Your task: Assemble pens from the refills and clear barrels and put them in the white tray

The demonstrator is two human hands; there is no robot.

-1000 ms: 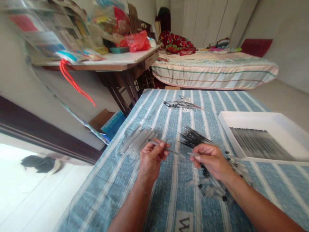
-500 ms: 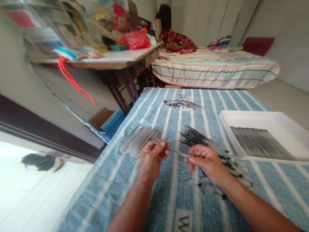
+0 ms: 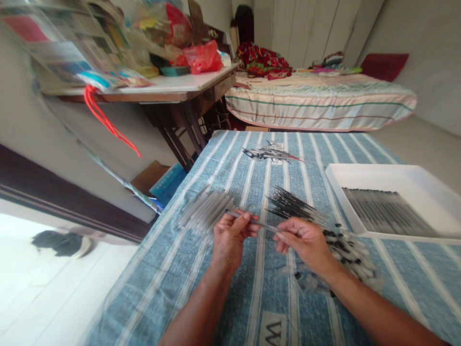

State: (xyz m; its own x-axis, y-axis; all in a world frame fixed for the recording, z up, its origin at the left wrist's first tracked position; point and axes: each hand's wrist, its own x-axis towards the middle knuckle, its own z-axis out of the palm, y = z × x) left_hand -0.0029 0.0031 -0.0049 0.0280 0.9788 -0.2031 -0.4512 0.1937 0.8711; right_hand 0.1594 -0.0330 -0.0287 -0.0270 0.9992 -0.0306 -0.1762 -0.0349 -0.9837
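A slim grey pen (image 3: 265, 225) spans the gap between my two hands, tilted down toward the right. My left hand (image 3: 228, 238) pinches its dark-ended left part between thumb and fingers. The right end sits in the closed fingertips of my right hand (image 3: 306, 242), which hide the tip. Beside my left hand lies a pile of clear grey pen barrels (image 3: 207, 210). Black-ended ink refills (image 3: 291, 204) lie just beyond my right hand. Clear pen caps with black ends (image 3: 347, 257) are heaped under and beside my right forearm.
A white tray (image 3: 382, 170) at the right holds a row of grey pens (image 3: 385, 211). Loose thin refills (image 3: 270, 153) lie at the far end of the striped tablecloth (image 3: 241, 312). A cluttered desk (image 3: 201, 84) stands at the left, a bed (image 3: 324, 103) behind.
My left hand has shifted slightly right, nearer to my right hand, so less of the pen shows between them. Both hands keep their pinch. The camera view has moved a little.
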